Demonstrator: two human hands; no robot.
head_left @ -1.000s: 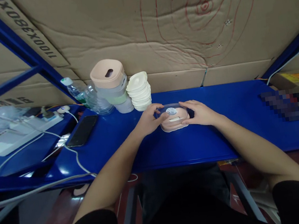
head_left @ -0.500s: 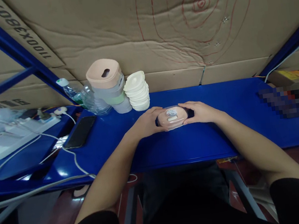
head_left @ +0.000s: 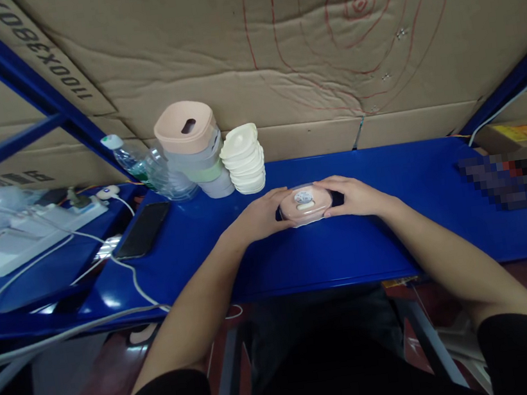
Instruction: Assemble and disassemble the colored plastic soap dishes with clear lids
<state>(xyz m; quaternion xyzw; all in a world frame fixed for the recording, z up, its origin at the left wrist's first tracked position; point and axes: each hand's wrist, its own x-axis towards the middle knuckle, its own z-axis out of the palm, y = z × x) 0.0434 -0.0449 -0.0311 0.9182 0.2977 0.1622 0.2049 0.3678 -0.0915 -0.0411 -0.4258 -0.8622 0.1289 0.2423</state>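
Note:
Over the middle of the blue table (head_left: 301, 264) sits a pink rounded container (head_left: 304, 209) with a clear plastic cover and a round white label on top. My left hand (head_left: 268, 213) grips its left side, thumb at the near edge and fingers at the far edge. On the opposite side, my right hand (head_left: 348, 196) holds it the same way. Behind my left hand stand a stack of cream-coloured moulded pieces (head_left: 245, 164) and a stack of pink, grey and green plastic bowls (head_left: 186, 130).
Clear plastic covers (head_left: 168, 177) and a bottle (head_left: 124, 154) stand left of the bowls. A black phone (head_left: 143, 229) lies near white cables and a power strip (head_left: 54, 231). Cardboard (head_left: 299, 102) lines the back. An open box (head_left: 522, 139) is at the right.
The view has shifted slightly. Both hands keep their hold on the pink container, which stays in nearly the same place.

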